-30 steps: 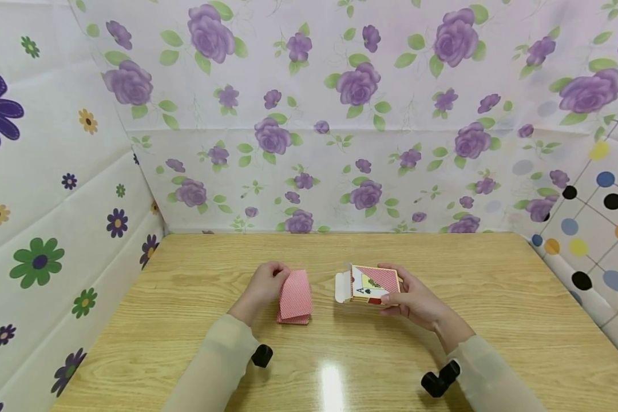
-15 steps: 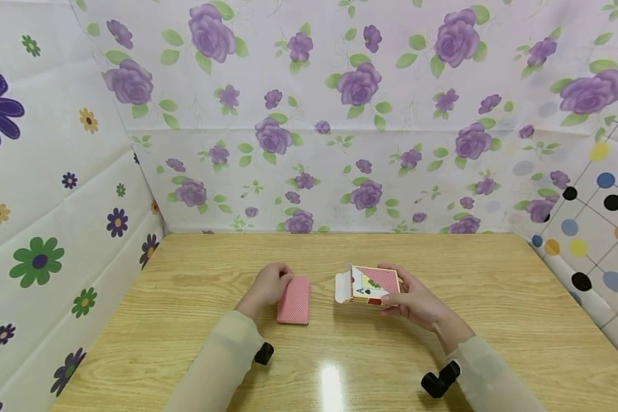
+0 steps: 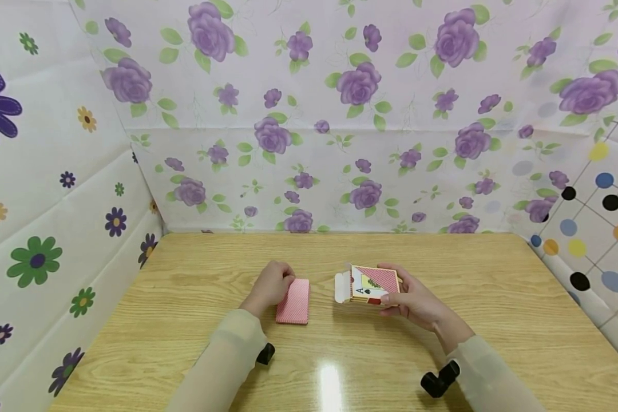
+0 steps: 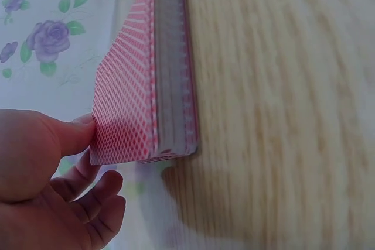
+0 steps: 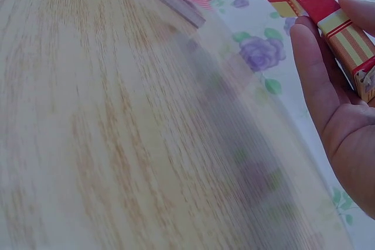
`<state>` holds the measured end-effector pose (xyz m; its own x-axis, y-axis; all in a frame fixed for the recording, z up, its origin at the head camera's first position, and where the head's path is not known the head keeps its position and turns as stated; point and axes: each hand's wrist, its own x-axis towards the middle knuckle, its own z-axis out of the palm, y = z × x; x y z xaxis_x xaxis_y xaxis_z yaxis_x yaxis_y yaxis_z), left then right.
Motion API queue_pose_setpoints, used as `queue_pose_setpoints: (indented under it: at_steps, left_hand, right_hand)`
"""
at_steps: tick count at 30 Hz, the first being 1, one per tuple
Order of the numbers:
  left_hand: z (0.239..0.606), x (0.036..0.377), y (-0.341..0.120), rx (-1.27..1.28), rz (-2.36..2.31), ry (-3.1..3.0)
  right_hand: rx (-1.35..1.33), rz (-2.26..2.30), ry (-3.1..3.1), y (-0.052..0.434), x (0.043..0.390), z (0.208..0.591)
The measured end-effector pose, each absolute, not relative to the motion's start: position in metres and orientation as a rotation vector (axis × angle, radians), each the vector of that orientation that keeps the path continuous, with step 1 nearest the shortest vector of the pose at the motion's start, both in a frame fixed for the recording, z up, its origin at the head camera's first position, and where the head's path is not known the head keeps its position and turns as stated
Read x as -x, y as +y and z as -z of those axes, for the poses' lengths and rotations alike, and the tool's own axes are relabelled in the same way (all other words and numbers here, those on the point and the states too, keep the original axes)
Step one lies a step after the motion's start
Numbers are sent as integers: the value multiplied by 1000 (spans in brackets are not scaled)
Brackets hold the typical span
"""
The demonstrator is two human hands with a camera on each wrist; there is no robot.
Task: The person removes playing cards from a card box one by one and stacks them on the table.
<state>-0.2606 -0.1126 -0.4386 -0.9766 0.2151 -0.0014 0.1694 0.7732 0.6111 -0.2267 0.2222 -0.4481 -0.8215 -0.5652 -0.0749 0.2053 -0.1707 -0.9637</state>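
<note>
A stack of playing cards (image 3: 293, 306) lies on the wooden table, red patterned backs up. My left hand (image 3: 274, 284) is at its far left corner. The left wrist view shows the thumb and index finger pinching a corner of the top playing card (image 4: 120, 106), which slants out past the side of the stack; the other fingers are loosely curled. To the right, my right hand (image 3: 412, 300) grips a card box (image 3: 373, 283) above the table, thumb along its near side and fingers behind and beneath. The box bears an ace of spades picture, and its white end flap (image 3: 342, 287) stands open toward the stack.
Behind the wooden table (image 3: 391, 366) hangs a cloth with purple roses (image 3: 365, 194). Flowered cloth (image 3: 36, 260) borders the left side and dotted cloth (image 3: 589, 240) the right. Black wrist cameras (image 3: 439, 380) are worn on both sleeves.
A card that was raised and tilted over the stack one second ago has come down onto it. My left hand has shifted slightly right. The right hand and box have stayed put.
</note>
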Motion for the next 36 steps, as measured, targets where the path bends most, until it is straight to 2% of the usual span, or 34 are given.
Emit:
queue_pose_setpoints:
  at_steps: [16, 36]
  left_hand:
    - [450, 264, -109, -273, -876, 2922]
    - [448, 260, -108, -247, -884, 2900]
  right_hand:
    - [412, 2034, 1595, 221, 227, 447]
    - [428, 2032, 1591, 221, 227, 446]
